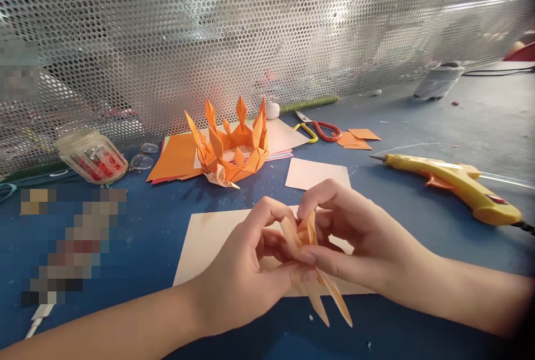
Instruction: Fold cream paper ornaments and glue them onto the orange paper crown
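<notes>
- The left hand (251, 271) is clamped on a pale orange folded paper piece (308, 230), its thumb and fingers pinching it from the left.
- The right hand (355, 237) is closed on the same piece from the right, thumb in front and fingers curled behind.
- The folded paper piece sits between both hands, above a large cream sheet (200, 243); its two long, narrow points hang down past the sheet's near edge.
- The sheet lies on the blue tabletop (142, 237), with a small pale card (313, 173) just beyond it.
- Farther back, a spiky orange paper crown (249, 166) stands partly on stacked coloured paper (172, 158), a pale folded piece (220, 176) at its front.
- To the right of the crown are scissors (326, 131) with red handles and orange paper squares (363, 134); nearer the right edge lies a yellow glue gun (447, 183).
- To the left are eyeglasses (141, 163) and a tilted jar (94, 158) with red contents.
</notes>
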The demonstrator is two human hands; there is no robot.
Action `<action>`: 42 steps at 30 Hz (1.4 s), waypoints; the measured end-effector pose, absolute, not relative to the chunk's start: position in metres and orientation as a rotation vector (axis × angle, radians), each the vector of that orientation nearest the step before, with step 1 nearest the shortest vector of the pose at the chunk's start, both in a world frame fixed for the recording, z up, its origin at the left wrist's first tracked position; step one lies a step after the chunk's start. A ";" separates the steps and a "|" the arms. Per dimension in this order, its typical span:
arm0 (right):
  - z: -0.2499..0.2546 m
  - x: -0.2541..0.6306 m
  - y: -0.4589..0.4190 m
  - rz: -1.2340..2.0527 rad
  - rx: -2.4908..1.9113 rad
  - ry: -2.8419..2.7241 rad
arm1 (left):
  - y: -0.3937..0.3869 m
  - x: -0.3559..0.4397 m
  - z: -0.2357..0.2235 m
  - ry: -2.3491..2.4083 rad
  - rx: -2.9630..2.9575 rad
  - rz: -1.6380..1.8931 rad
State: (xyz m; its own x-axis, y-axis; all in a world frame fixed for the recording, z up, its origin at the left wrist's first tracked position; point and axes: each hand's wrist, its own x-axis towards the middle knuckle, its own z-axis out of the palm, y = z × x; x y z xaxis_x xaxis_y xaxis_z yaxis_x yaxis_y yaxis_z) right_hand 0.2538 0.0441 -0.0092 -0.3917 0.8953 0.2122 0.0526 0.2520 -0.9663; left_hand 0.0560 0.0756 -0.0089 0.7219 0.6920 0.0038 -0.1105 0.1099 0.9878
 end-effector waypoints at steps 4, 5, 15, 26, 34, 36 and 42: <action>-0.008 0.254 0.042 0.974 -0.925 -1.758 | 0.071 0.057 -0.007 0.503 1.378 0.746; -0.008 0.254 0.042 0.900 -0.924 -1.771 | 0.070 0.057 -0.007 0.497 1.391 0.792; -0.015 0.261 0.041 0.032 -0.892 -1.952 | 0.068 0.055 -0.008 0.666 1.736 1.064; -0.012 0.263 0.034 -0.078 -0.964 -2.035 | 0.066 0.052 -0.013 0.695 2.131 1.241; 0.006 0.253 0.032 -0.334 -0.971 -2.222 | 0.064 0.055 -0.012 0.737 2.051 1.228; 0.011 0.252 0.032 -0.409 -0.944 -2.316 | 0.062 0.054 -0.012 0.734 1.990 1.208; 0.001 0.257 0.032 -0.478 -0.908 -2.355 | 0.063 0.057 -0.012 0.783 1.885 1.195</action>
